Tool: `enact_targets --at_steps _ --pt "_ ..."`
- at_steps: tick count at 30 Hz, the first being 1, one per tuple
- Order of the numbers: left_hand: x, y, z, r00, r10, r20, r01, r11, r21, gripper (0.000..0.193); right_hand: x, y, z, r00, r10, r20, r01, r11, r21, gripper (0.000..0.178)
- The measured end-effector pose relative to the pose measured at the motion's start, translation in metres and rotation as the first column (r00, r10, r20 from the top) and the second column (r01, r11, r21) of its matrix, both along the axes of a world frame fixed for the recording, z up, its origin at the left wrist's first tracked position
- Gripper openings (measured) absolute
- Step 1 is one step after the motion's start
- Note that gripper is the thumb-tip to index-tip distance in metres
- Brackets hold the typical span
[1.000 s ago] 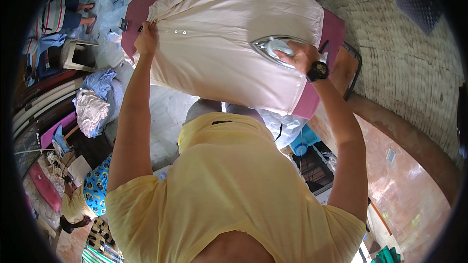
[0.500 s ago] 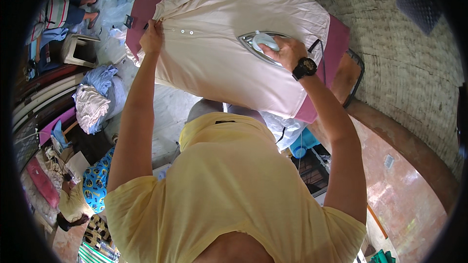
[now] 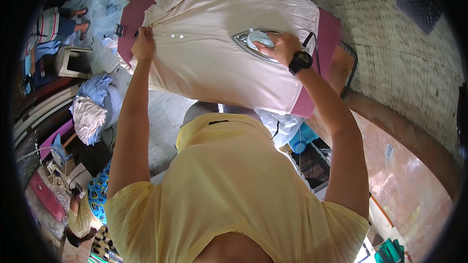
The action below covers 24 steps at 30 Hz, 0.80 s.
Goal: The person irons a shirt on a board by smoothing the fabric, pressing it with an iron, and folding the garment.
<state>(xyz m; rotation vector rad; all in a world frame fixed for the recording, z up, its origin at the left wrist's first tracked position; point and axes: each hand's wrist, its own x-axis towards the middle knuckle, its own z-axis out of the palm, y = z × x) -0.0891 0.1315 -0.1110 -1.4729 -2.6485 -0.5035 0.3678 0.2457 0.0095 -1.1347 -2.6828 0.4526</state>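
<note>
A cream buttoned shirt (image 3: 209, 68) lies spread over a maroon-covered ironing board (image 3: 329, 34). At its collar end, my left hand (image 3: 143, 45) is closed on the shirt's edge. My right hand (image 3: 285, 47), with a black watch on the wrist, grips the handle of a clothes iron (image 3: 259, 39). The iron rests flat on the shirt, its pointed tip toward the small white buttons (image 3: 177, 36). Its dark cord runs off past my right wrist. Fabric around the iron looks mostly smooth, while creases show near the far sleeve.
A bundle of blue and cream clothes (image 3: 90, 109) sits on the left. Beyond it are a beige stool (image 3: 73, 62) and a person's legs (image 3: 73, 27). Another person (image 3: 80, 214) is at lower left. A woven wall (image 3: 380, 44) rises on the right. Plastic bags (image 3: 282, 125) lie beneath the board.
Board, shirt and both hands appear slightly further left in the view. Both hands keep their holds, and the iron stays on nearly the same patch of shirt. The lower-left person has shifted downward.
</note>
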Motion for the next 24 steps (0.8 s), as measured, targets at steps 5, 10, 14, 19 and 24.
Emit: enact_targets --at_steps 5,10,14,19,24 --pt "-0.001 0.003 -0.002 0.999 0.023 0.037 -0.022 0.999 -0.024 0.028 -0.038 -0.011 0.026 0.978 -0.065 0.196 0.094 0.985 -0.142 0.070" --pt "-0.010 -0.001 -0.008 0.998 -0.050 -0.044 0.050 0.999 0.013 0.025 -0.037 -0.011 0.025 0.983 -0.044 0.179 0.072 0.985 -0.155 0.070" --pt "-0.001 0.003 -0.001 0.997 -0.017 -0.072 0.016 1.000 -0.009 0.025 0.061 -0.001 0.010 0.968 -0.108 0.226 0.127 0.989 -0.074 0.065" --pt "-0.003 0.003 -0.003 0.998 -0.042 -0.051 0.044 0.998 0.041 0.023 0.117 0.000 0.012 0.982 -0.162 0.097 0.159 0.986 0.040 0.057" --pt "-0.001 -0.001 0.002 0.996 -0.067 -0.057 0.072 0.994 0.082 0.022 0.101 -0.001 0.015 0.990 -0.118 0.073 0.117 0.993 0.017 0.054"
